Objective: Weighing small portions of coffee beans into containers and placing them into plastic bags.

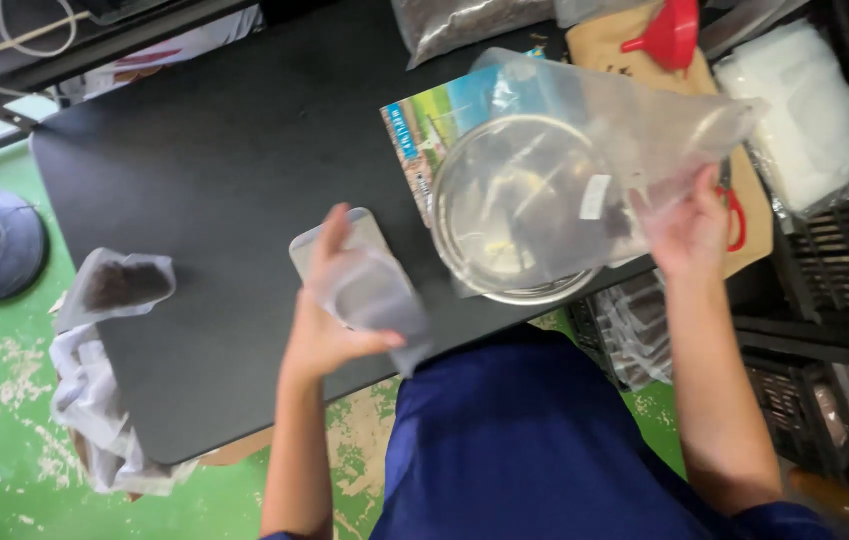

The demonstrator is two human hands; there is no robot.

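Left hand [329, 320] is closed around a small empty pouch [369, 295], thin and floppy, best pinched at the rim. Right hand [689, 225], at 3 o'clock of the steel bowl [514, 210], grips a big clear bag [624, 120] that looks light, limp and slippery.

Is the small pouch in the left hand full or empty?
Empty, it seems: the pouch in the left hand looks flat and translucent, with no dark contents showing.
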